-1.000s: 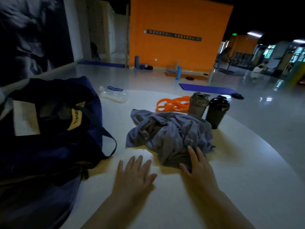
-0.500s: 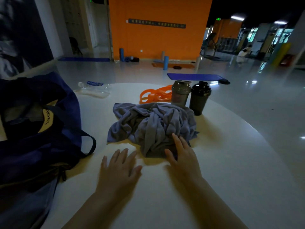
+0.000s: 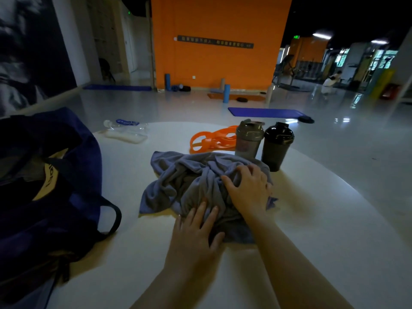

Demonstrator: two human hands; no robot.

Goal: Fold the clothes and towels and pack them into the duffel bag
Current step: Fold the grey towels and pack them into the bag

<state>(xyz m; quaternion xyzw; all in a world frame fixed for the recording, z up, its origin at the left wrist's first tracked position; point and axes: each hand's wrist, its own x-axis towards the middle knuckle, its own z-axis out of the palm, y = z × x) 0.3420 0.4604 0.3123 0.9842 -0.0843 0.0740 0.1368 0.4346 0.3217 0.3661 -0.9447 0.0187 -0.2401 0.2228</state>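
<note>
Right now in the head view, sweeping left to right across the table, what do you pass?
Navy duffel bag → clear plastic water bottle → crumpled grey towel with left hand and right hand on it → grey shaker bottle → black shaker bottle. Orange resistance band left out: overlaps towel's span.

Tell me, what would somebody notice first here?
Probably the two hands, left and right, resting on a crumpled grey towel in the middle of the white table. Next, the big orange wall behind, and the dark blue duffel bag at the left.
</note>
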